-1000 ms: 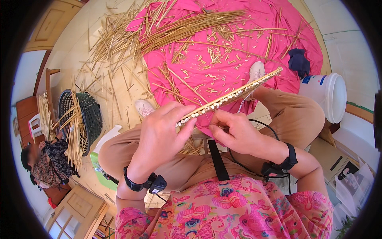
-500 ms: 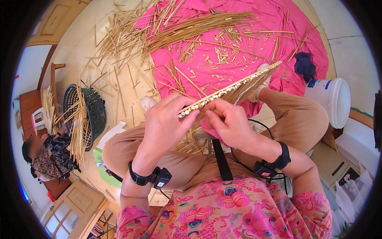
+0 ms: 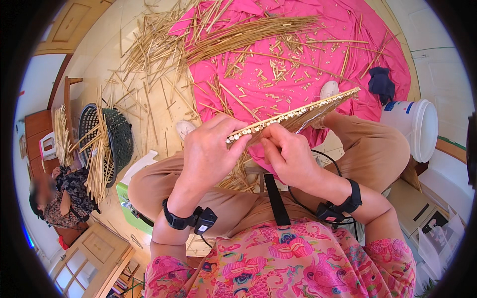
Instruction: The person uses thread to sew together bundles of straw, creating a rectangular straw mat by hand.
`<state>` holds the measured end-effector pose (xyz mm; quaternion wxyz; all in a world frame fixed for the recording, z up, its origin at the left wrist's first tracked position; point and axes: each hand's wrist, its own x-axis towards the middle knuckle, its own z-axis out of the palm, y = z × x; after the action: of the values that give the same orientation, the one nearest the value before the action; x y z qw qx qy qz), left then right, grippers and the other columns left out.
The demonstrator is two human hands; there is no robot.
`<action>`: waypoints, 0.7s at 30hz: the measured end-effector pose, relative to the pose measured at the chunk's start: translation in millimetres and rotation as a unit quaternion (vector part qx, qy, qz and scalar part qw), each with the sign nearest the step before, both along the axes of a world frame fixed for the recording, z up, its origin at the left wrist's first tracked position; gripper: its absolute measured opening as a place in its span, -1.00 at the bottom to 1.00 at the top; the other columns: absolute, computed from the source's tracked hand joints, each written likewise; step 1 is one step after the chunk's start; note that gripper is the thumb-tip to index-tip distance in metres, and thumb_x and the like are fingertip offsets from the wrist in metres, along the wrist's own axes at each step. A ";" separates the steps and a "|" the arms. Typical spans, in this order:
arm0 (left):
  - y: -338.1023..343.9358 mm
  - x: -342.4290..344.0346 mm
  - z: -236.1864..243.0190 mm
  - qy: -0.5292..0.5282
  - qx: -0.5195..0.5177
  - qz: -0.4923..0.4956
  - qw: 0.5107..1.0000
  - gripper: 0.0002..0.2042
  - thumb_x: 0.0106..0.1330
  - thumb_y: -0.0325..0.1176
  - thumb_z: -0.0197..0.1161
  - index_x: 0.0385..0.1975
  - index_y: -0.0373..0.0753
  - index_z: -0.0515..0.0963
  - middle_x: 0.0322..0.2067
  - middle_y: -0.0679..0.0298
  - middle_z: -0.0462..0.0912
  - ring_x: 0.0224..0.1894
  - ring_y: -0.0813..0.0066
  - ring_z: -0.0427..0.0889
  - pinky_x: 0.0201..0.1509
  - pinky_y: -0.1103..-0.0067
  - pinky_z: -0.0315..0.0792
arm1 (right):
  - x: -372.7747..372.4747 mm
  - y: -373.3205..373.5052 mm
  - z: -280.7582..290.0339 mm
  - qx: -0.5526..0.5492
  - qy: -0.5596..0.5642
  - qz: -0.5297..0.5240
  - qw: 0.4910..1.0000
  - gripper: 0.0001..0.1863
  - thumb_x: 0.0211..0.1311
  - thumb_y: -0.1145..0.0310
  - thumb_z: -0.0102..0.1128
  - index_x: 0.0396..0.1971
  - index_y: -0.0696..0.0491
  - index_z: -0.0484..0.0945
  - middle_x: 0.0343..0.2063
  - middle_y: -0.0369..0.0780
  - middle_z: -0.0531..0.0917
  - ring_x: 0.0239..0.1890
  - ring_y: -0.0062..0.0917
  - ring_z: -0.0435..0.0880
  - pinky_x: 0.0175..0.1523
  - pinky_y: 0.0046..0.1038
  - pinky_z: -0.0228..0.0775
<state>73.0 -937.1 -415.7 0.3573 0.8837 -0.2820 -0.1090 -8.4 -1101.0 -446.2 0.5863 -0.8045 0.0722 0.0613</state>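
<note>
My left hand [image 3: 211, 149] grips the near left end of a flat panel of straw stalks [image 3: 308, 113], thumb on one face and fingers on the other. The panel stands tilted on edge, running up to the right, with a row of pale cut stalk ends along its top edge. Against its near face is my right hand [image 3: 288, 151], thumb and forefinger pinched together; whatever is between them is too small to make out. A white thread [image 3: 309, 120] lies loose on the panel's near face.
A pink cloth [image 3: 318, 64] on the floor carries long stalks [image 3: 248, 39] and short cut pieces. A dark green basket [image 3: 119, 139] with stalks stands left, near another person [image 3: 69, 193]. At right are a white bucket [image 3: 410, 126] and a dark cloth [image 3: 381, 85].
The panel's far end has dropped and swung slightly right. My right hand has shifted a little along it, and my left keeps its hold. The other person's arm has moved.
</note>
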 end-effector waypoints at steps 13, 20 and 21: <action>0.9 5.5 -10.0 0.010 0.022 0.039 0.999 -0.85 0.07 -0.52 0.35 -0.36 -0.35 0.60 -0.45 0.15 0.61 -0.36 0.33 0.64 -0.26 0.55 0.50 | -0.3 -4.3 -10.7 0.105 0.090 -0.021 0.990 -0.84 0.29 0.39 0.06 -0.40 0.19 0.48 -0.69 -0.18 0.57 -0.64 -0.49 0.54 -0.49 -0.44 0.33; 0.7 5.3 -14.2 0.019 -0.005 0.050 0.999 -0.85 0.05 -0.41 0.35 -0.39 -0.28 0.60 -0.48 0.15 0.61 -0.41 0.20 0.62 -0.36 0.46 0.46 | 5.8 -9.7 -8.4 0.000 0.022 0.011 1.000 -0.85 0.18 0.40 0.12 -0.47 0.17 0.48 -0.69 -0.06 0.49 -0.65 -0.23 0.52 -0.50 -0.32 0.32; -0.1 5.1 -12.7 0.020 -0.004 0.050 0.999 -0.85 0.05 -0.41 0.35 -0.39 -0.28 0.60 -0.48 0.15 0.62 -0.41 0.20 0.62 -0.36 0.46 0.46 | 5.4 -9.0 -8.7 -0.004 0.012 0.007 1.000 -0.86 0.16 0.40 0.13 -0.48 0.17 0.47 -0.70 -0.05 0.47 -0.65 -0.19 0.50 -0.51 -0.30 0.31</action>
<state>78.1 -937.3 -428.4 0.3713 0.8929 -0.2310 -0.1078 -3.0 -1110.0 -454.9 0.5814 -0.8067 0.0741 0.0748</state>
